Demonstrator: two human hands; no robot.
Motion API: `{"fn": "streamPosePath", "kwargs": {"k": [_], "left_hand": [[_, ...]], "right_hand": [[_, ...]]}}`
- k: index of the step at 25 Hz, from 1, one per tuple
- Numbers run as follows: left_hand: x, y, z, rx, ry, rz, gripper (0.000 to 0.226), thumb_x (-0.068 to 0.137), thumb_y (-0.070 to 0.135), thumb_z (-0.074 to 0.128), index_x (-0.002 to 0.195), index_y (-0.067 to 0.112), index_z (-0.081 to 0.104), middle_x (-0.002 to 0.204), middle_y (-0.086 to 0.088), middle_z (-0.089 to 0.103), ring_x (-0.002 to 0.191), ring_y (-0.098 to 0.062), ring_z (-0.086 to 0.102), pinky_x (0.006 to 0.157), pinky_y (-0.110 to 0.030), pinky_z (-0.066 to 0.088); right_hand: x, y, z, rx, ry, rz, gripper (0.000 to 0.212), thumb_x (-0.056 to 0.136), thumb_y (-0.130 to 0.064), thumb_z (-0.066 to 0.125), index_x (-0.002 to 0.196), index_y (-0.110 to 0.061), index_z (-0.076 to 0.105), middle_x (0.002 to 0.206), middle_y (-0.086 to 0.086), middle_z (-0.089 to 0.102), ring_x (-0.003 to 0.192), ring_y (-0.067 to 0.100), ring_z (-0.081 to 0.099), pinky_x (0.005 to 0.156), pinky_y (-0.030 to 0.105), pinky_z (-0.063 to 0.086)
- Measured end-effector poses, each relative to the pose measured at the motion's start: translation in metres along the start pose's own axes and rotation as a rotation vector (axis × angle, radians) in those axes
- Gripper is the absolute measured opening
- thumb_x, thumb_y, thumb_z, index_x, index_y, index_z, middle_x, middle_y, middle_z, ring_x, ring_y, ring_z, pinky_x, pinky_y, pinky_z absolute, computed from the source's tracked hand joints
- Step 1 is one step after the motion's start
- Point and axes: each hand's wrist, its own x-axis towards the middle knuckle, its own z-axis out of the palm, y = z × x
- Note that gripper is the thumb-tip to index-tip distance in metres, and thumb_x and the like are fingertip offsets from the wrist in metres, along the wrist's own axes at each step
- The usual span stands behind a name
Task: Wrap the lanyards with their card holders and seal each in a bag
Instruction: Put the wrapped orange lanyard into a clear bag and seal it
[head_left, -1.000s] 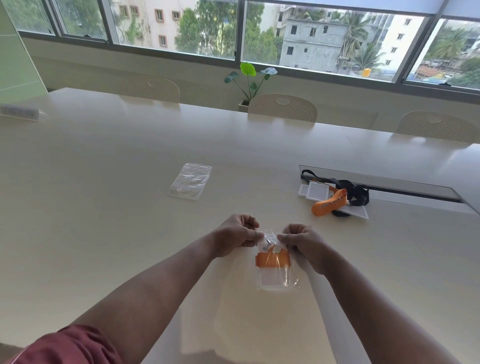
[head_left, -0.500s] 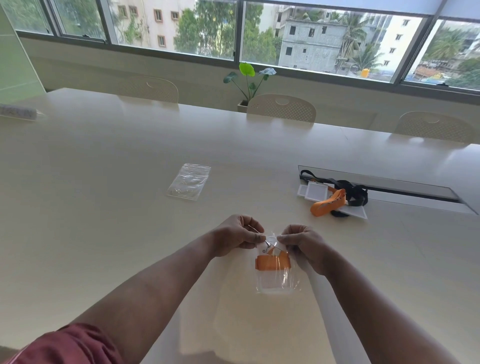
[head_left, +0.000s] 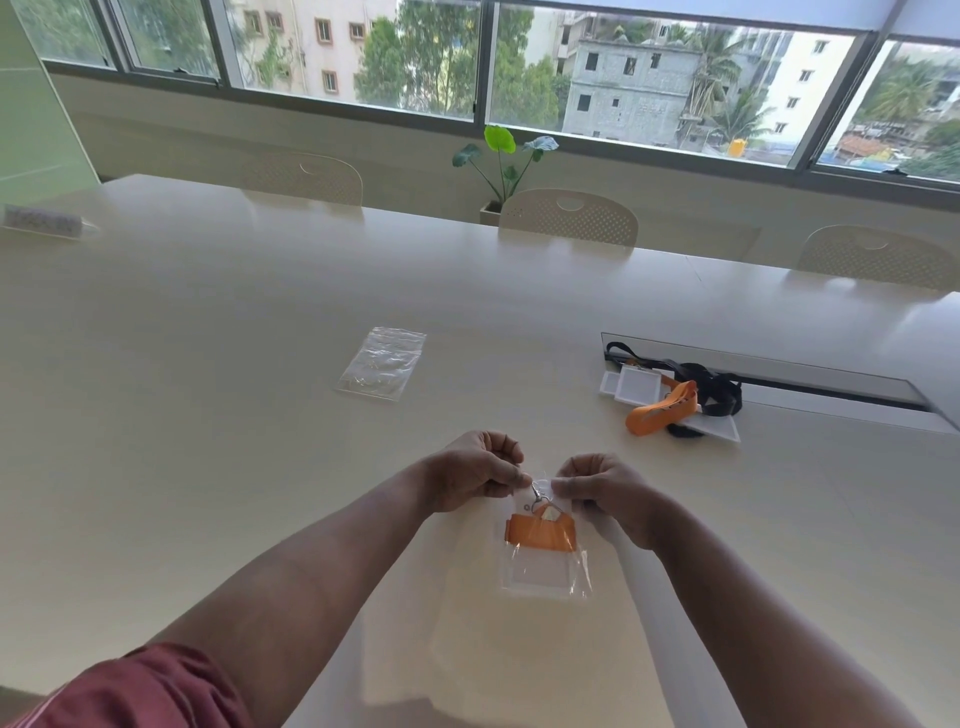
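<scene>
Pale surface (head_left: 260, 467); bag (head_left: 545, 571) mouth pinched between left hand (head_left: 470, 470) and right hand (head_left: 605, 491) grips, long axis trailing toward body.

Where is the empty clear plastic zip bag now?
The empty clear plastic zip bag lies flat on the cream table, left of centre, beyond the left hand.

1. Near the front edge of the table (head_left: 208, 364): a bag (head_left: 545, 566) lying flat, lanyard (head_left: 540, 530) and card holder (head_left: 540, 571) inside it.
2. At the bag's far end: left hand (head_left: 467, 475) on its left corner, right hand (head_left: 608, 491) on its right.
3. Farther back and left: a second bag (head_left: 382, 362).
4. Back right: a heap of lanyards and card holders (head_left: 670, 395).
5. Behind the table: chairs (head_left: 569, 215), then a plant (head_left: 501, 156) under the window (head_left: 623, 67).
</scene>
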Motion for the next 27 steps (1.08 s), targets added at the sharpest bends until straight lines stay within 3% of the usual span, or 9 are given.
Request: {"fn": "streamPosePath", "kwargs": {"k": [6, 9, 15, 20, 27], "left_hand": [[0.001, 0.001, -0.001, 0.044, -0.057, -0.039, 0.018, 0.087, -0.005, 0.072, 0.101, 0.006, 0.071, 0.083, -0.004, 0.068, 0.071, -0.011, 0.063, 0.064, -0.020, 0.052], [0.000, 0.001, 0.000, 0.062, -0.082, -0.031, 0.016, 0.089, -0.006, 0.070, 0.101, 0.004, 0.073, 0.084, -0.006, 0.069, 0.071, -0.011, 0.062, 0.064, -0.018, 0.052], [0.003, 0.001, -0.001, 0.081, -0.091, -0.054, 0.020, 0.088, -0.002, 0.072, 0.109, -0.003, 0.073, 0.088, -0.012, 0.066, 0.072, -0.014, 0.059, 0.065, -0.021, 0.050], [0.006, 0.000, -0.005, 0.087, -0.127, -0.056, 0.017, 0.085, 0.012, 0.081, 0.101, 0.009, 0.079, 0.087, -0.005, 0.074, 0.074, -0.011, 0.066, 0.065, -0.020, 0.055], [0.012, -0.003, -0.003, 0.055, -0.050, -0.069, 0.010, 0.083, 0.005, 0.081, 0.088, 0.013, 0.082, 0.083, -0.005, 0.072, 0.072, -0.012, 0.065, 0.066, -0.021, 0.056]], "right_hand": [[-0.002, -0.003, 0.004, 0.009, -0.018, 0.013, 0.009, 0.095, -0.009, 0.067, 0.086, -0.005, 0.067, 0.077, 0.009, 0.062, 0.062, 0.012, 0.054, 0.055, 0.019, 0.045], [-0.001, -0.005, 0.005, -0.035, -0.029, 0.039, 0.012, 0.097, -0.012, 0.066, 0.097, -0.001, 0.070, 0.085, 0.014, 0.061, 0.067, 0.014, 0.052, 0.057, 0.020, 0.043], [0.000, -0.008, 0.004, -0.089, -0.020, 0.052, 0.010, 0.095, -0.011, 0.068, 0.087, -0.008, 0.071, 0.079, 0.010, 0.062, 0.065, 0.013, 0.051, 0.057, 0.022, 0.042], [-0.001, -0.010, 0.004, -0.095, -0.008, 0.059, 0.011, 0.096, -0.011, 0.066, 0.087, -0.010, 0.070, 0.079, 0.008, 0.065, 0.067, 0.015, 0.056, 0.058, 0.023, 0.046], [0.001, -0.012, 0.004, -0.078, -0.012, 0.041, 0.018, 0.096, -0.012, 0.063, 0.079, -0.013, 0.068, 0.066, 0.001, 0.061, 0.055, 0.008, 0.050, 0.052, 0.020, 0.040]]}}
